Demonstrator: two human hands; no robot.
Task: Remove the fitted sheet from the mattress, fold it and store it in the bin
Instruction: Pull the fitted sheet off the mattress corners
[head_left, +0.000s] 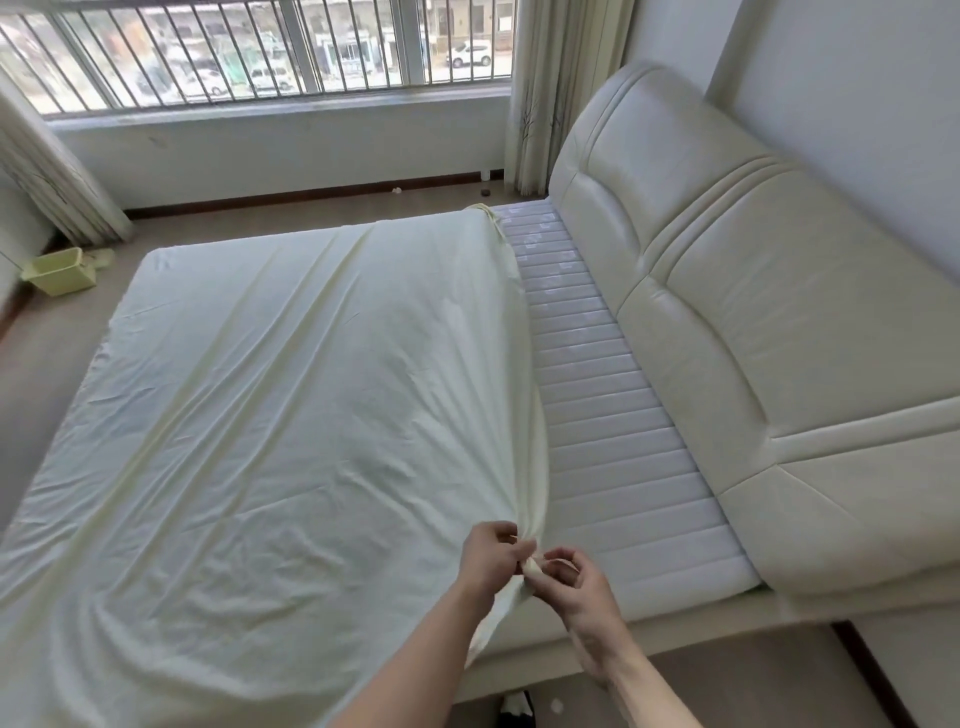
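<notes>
A pale cream fitted sheet (270, 415) covers most of the mattress and is pulled back from the head end. A strip of white quilted mattress (597, 415) lies bare beside the headboard. My left hand (488, 558) and my right hand (576, 584) both pinch the gathered near corner of the sheet, lifted just above the mattress. The far head-end corner of the sheet (480, 210) is also off and bunched. A light green bin (60, 270) sits on the floor past the far left corner of the bed.
A padded cream headboard (753, 286) runs along the right side. A barred window (249, 52) with curtains (52, 171) fills the far wall. Brown floor (31, 374) surrounds the bed. Small bits lie on the floor near the skirting board (485, 191).
</notes>
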